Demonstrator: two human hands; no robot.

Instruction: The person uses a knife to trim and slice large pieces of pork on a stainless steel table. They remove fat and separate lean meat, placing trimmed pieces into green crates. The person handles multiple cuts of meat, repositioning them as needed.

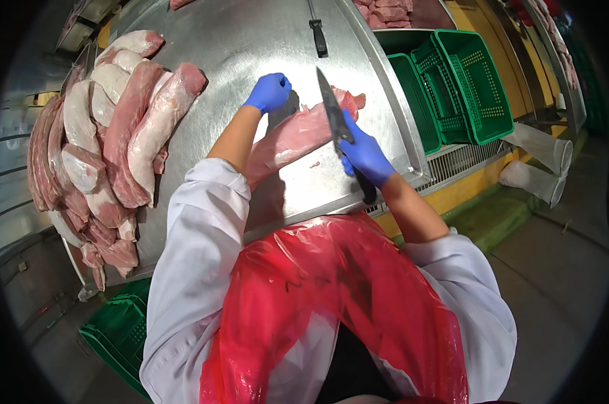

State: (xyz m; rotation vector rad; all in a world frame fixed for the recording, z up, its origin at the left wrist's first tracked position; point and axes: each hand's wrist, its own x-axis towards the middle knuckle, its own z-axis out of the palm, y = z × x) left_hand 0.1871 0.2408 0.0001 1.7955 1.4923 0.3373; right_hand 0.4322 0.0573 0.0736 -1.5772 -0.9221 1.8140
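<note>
My right hand (368, 156), in a blue glove, grips a long knife (331, 111) by its dark handle. Its blade points away from me and lies over the far end of a long pink piece of meat (294, 140) on the steel table. My left hand (269, 93), gloved in blue too, is closed in a fist above the table, left of the meat's far end. Whatever that fist may hold is hidden. A small meat scrap (314, 164) lies beside the long piece.
A heap of long meat pieces (139, 128) covers the left side of the steel table (217, 47). A dark-handled tool (318, 39) lies toward the back. Green crates (476, 87) stand beyond the right edge, another green crate (119, 333) low on the left.
</note>
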